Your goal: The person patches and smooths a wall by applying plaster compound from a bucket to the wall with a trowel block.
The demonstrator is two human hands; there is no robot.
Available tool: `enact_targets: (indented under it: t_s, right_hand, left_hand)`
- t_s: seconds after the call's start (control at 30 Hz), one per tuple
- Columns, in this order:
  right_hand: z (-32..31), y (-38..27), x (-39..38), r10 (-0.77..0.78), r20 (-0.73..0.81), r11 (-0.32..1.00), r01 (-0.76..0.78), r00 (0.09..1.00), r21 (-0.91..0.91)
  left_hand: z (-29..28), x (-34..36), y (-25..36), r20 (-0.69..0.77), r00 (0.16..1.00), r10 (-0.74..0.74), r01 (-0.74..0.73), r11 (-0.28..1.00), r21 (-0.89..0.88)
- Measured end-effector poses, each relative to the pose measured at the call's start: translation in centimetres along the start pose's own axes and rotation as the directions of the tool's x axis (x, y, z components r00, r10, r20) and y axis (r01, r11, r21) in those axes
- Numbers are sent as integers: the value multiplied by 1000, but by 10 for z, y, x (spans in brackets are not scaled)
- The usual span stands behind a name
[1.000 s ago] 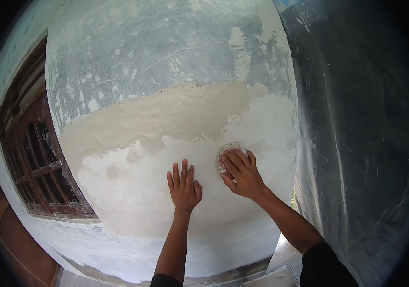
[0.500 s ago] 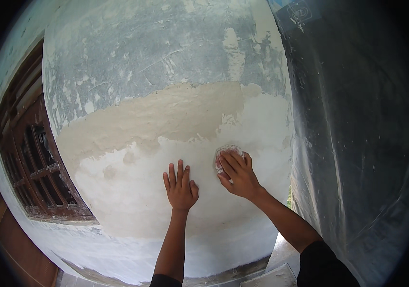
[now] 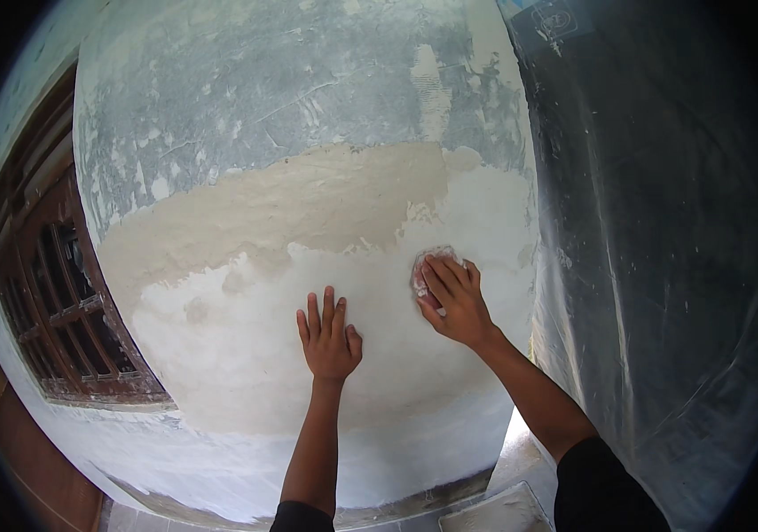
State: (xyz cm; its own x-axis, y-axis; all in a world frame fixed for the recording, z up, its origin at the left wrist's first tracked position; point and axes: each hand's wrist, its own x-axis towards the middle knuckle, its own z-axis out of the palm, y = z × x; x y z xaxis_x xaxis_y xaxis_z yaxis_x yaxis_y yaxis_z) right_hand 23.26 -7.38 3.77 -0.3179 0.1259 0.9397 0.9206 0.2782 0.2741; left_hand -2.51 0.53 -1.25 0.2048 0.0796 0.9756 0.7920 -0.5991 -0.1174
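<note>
Before me stands a wall (image 3: 246,381) with a smooth white area, a beige damp-looking band above it and rough grey-blue plaster at the top. My right hand (image 3: 460,297) presses a reddish pad (image 3: 420,277), smeared with white, against the white area near its right side. The fingers lie bent over the pad and hide much of it, so I cannot tell whether it is a sponge or a cloth. Left of it, my left hand (image 3: 330,341) rests flat on the white surface, fingers up and spread, holding nothing.
A brown wooden window (image 3: 77,301) with a grille is set in the wall at left. Clear plastic sheeting (image 3: 609,266) hangs over a dark area to the right. Low at the wall's foot lies a pale, whitish tray-like thing (image 3: 503,512), partly out of view.
My right hand has slid the pad a little up and to the right over the wall. My left hand stays at about the same spot on it. The view has shifted slightly.
</note>
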Motion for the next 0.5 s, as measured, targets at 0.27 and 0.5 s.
enact_targets:
  t_s: [0.27,0.5]
  right_hand:
    - [-10,31,145,25,-305,1000,-26,952,0]
    - [10,-24,16,-39,26,997,41,999,-58]
  left_hand:
    - [5,1,5,-11,1000,22,-22,999,-31]
    - [-2,3,6,-6,1000,-20,20,1000,-20]
